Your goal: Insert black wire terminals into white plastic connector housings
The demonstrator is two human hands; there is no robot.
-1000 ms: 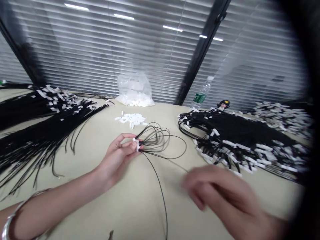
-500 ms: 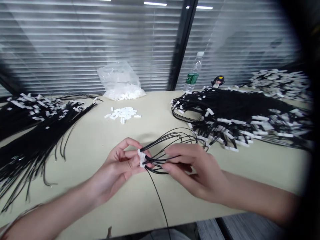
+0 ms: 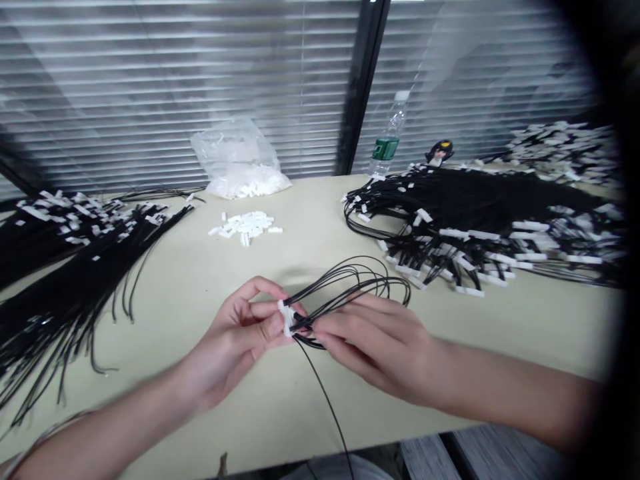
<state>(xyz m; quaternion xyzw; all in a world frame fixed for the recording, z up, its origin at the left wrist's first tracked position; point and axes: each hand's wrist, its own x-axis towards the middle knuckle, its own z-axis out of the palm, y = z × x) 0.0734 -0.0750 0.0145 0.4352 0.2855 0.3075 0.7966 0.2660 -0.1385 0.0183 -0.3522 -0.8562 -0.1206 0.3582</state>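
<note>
A small white connector [image 3: 285, 317] is being pinched between the thumb and fingers of the left hand [image 3: 239, 337], just above the near middle of the tabletop [image 3: 210, 280]. The right hand [image 3: 380, 343] is being held just beside it, its fingers narrowed onto the black wires [image 3: 350, 283] right where they are meeting the connector (whether a single wire or several is being gripped cannot be told). The wires are being looped away from the connector toward the far right, and one loose strand [image 3: 325, 393] is being trailed down over the near edge of the tabletop. A large heap of black wires with white connectors [image 3: 475, 213] is being kept to the right, well apart from the hands, and a spread bundle of wires [image 3: 75, 260] is being kept to the left. A small pile of loose white connectors [image 3: 245, 227] is being kept beyond the hands, with a clear plastic bag [image 3: 237, 163] of more white pieces behind it, near the blinds [image 3: 150, 80]. A clear water bottle [image 3: 389, 139] is being stood upright at the far edge.
</note>
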